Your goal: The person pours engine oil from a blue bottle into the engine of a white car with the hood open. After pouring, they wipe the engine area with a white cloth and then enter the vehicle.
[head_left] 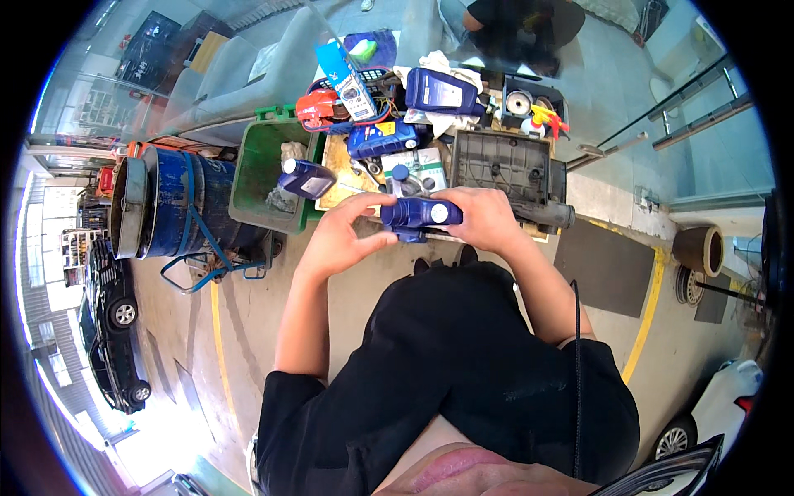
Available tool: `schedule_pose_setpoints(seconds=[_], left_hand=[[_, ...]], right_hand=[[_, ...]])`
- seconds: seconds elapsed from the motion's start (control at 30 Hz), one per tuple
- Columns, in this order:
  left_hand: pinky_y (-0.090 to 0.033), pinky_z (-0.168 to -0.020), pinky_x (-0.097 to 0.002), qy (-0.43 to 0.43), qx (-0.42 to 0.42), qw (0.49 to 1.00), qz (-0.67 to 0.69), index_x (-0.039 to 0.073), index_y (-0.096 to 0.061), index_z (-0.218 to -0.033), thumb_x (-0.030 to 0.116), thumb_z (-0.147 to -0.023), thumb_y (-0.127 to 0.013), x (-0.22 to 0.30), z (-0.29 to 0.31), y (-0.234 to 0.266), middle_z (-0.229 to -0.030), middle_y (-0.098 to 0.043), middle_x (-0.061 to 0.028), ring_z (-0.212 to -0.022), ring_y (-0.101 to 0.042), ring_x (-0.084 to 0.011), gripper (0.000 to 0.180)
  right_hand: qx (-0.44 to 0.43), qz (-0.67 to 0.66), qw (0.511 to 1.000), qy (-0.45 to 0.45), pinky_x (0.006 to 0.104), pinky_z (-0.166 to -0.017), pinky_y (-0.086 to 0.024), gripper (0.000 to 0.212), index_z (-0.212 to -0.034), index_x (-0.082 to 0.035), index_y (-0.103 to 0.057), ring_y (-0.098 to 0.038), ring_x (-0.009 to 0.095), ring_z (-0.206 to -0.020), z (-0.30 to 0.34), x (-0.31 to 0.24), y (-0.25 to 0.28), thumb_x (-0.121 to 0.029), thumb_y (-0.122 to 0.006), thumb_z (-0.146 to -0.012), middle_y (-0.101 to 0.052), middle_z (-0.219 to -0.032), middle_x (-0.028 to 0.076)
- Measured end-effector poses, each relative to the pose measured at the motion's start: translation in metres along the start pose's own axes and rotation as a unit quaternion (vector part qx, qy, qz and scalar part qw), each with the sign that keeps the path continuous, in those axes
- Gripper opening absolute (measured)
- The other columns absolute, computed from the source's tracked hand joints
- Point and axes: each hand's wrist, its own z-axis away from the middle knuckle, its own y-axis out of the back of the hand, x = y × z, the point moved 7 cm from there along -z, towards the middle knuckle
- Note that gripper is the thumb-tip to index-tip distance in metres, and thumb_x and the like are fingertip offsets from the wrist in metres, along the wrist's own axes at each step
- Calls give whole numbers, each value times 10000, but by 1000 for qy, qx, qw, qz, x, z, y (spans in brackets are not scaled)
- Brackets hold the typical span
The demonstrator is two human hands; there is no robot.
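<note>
Between my two hands is a dark blue plastic bottle with a round white spot on its side, held close in front of me at the workbench's near edge. My right hand wraps its right end. The thumb and fingers of my left hand curve around the left end, with a gap at the palm. Just beyond the bottle stands a blue-capped item, its lower part partly hidden. A second dark blue bottle leans at the rim of the green bin, left of my hands.
A black plastic housing lies right on the bench. Farther back are a blue jug, a blue bottle, a blue-white box and a red-topped spray bottle. A blue drum on a trolley stands left.
</note>
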Motion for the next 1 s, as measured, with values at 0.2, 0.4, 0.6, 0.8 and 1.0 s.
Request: schedule_pose_setpoints(seconds=[0.2, 0.4, 0.6, 0.8, 1.0], left_hand=[[-589, -986, -395, 78, 38, 996, -35, 69, -759, -1213, 142, -851, -896, -3, -14, 1, -1253, -749, -102, -1175, -732, -281, 393], [-595, -990, -417, -140, 0, 976, -168, 107, -755, -1146, 16, -812, -848, 23, -19, -7, -1265, -747, -76, -1160, -722, -317, 358], [-563, -1090, -416, -146, 70, 972, -167, 85, -658, -1396, -10, -879, -798, 0, -27, 9, -1471, -666, -113, -1317, -659, -360, 544], [-484, -1214, -438, 72, 258, 956, -116, 73, -563, -1549, 36, -835, -886, -131, -6, 86, -1711, -418, -155, -1536, -471, -377, 785], [-379, -1291, -467, 209, 288, 913, -198, 54, -498, -1594, 197, -742, -981, -285, 30, 142, -1712, -383, -214, -1578, -391, -392, 990]], right_hand=[[22, 8, 999, 27, 493, -899, -596, 505, -1272, -192, -747, -756, 364, -1043, -23, -2, 12, -256, -893, -792, -798, -1156, 100], [-155, -144, 977, -24, 438, -892, -585, 555, -1241, -140, -766, -758, 370, -980, -50, 19, 18, -210, -935, -717, -805, -1042, 137], [-138, -155, 977, -45, 382, -963, -569, 581, -1274, -92, -752, -752, 279, -1031, -92, 37, 32, -98, -927, -719, -795, -1112, 138], [320, 99, 937, -102, 504, -1104, -461, 529, -1327, -240, -751, -621, 338, -1306, -181, 107, 101, -177, -894, -822, -725, -1326, 72], [266, 194, 917, -225, 528, -1137, -428, 504, -1376, -327, -733, -605, 325, -1368, -266, 186, 85, -275, -827, -884, -738, -1384, 22]])
